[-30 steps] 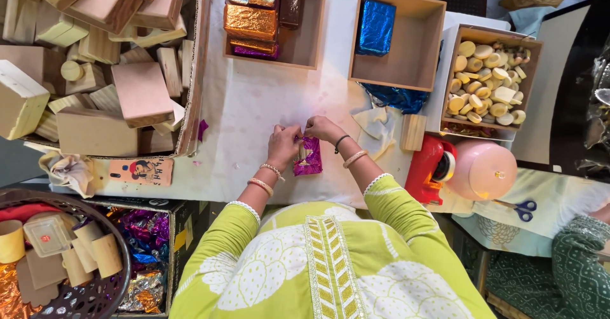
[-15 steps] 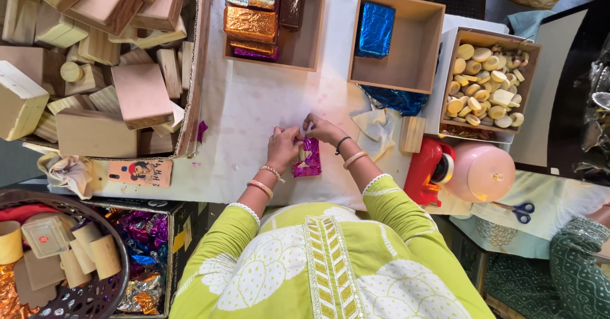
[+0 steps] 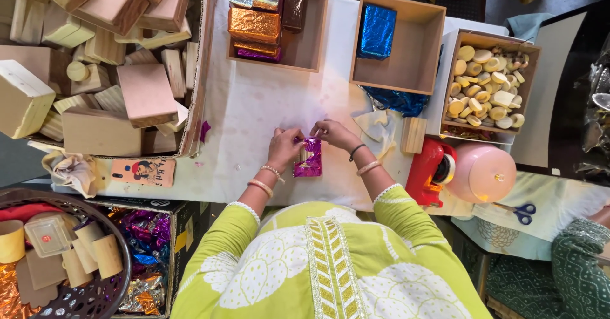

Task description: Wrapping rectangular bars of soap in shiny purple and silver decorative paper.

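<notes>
**At the near edge of the white table: a foil-wrapped block in both hands**

On the white cloth-covered table, just in front of the person, lies a small rectangular block wrapped in shiny purple foil. The left hand and the right hand both pinch its far end, fingers closed narrow on the foil. By its look the block is light and stiff inside, while the thin foil is slippery, creases easily and could tear; I judge the safest hold is across the flat sides, not on loose foil edges.

Far and slightly left, an open wooden tray holds about 5 wrapped blocks in silver, orange, purple and brown foil. To its right, a second wooden tray holds 1 blue-foil block, with crumpled blue foil lying just near of it. Further right, a third wooden box is filled with small pale wooden pieces.

At far left, a large cardboard box is heaped with bare wooden blocks. Right of the hands stand a red tape dispenser and a pink round lid. Near left, a dark woven basket carries cardboard tubes.
</notes>
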